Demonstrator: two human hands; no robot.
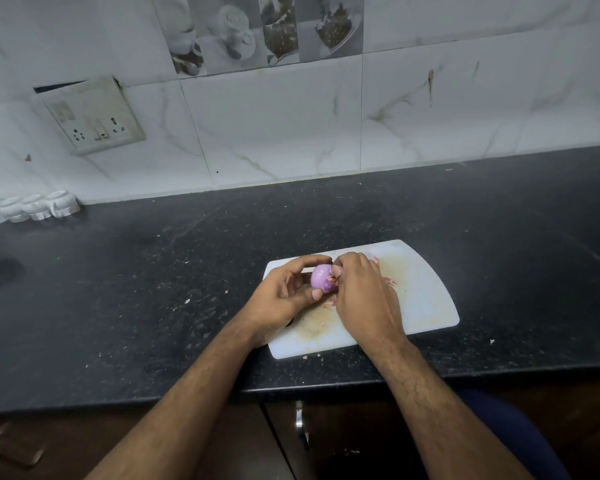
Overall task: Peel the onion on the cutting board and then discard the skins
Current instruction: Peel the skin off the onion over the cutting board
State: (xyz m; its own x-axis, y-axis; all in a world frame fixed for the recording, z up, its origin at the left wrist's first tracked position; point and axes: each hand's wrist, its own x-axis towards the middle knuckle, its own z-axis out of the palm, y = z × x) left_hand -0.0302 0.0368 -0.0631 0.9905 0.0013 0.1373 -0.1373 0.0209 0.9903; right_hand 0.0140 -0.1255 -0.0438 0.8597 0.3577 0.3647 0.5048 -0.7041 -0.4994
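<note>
1. The onion [321,278] is held above the cutting board [423,299], gripped by the left hand [284,296]; smooth, likely slippery.
2. Papery skin [332,279] is pinched by the right hand [361,289]; best taken at its loose edge.

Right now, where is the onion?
In the head view, the onion is held over the cutting board's left end, gripped by the left hand, with the right hand pinching its skin.

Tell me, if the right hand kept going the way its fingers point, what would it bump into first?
Most likely the onion. The right hand points left, fingers already at the onion's end, pinching skin. The left hand holds the onion's other side.
</note>
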